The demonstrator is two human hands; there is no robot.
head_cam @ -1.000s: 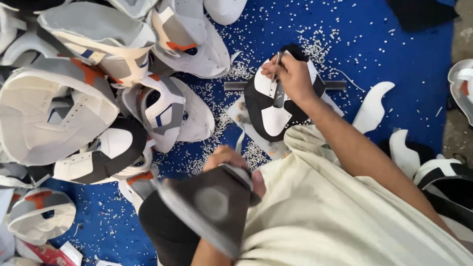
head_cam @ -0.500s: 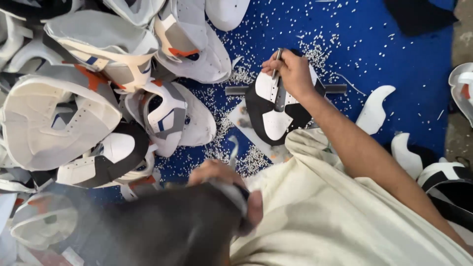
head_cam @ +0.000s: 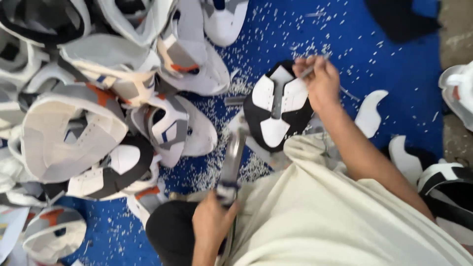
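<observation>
- My right hand (head_cam: pixel 322 81) is closed around a thin metal tool (head_cam: pixel 309 70), pinched between fingers and thumb, its tip pointing up and to the left above the work.
- That hand hovers at the upper right edge of a black-and-white shoe upper (head_cam: pixel 277 106), which lies flat on the blue mat (head_cam: pixel 389 64) near the middle, just beyond my cream-coloured shirt (head_cam: pixel 335 212).
- My left hand (head_cam: pixel 212 224) is wrapped tight around the lower end of a long grey strip-like piece (head_cam: pixel 232 165); it is blurred, so I cannot tell exactly what it is. It rises from my fist toward the shoe upper.
- The left hand sits at the near edge of the mat, over my dark trouser knee (head_cam: pixel 170 236), well apart from the right hand.
- A heap of white, grey and orange shoe uppers (head_cam: pixel 98 98) fills the left side of the mat, reaching to the far left corner.
- Small white punch scraps (head_cam: pixel 212 167) are scattered over the mat, thickest between the heap and the piece I work on.
- A white curved cut-out piece (head_cam: pixel 369 113) lies just right of my right forearm.
- More black-and-white uppers (head_cam: pixel 443 180) lie at the mat's right edge.
</observation>
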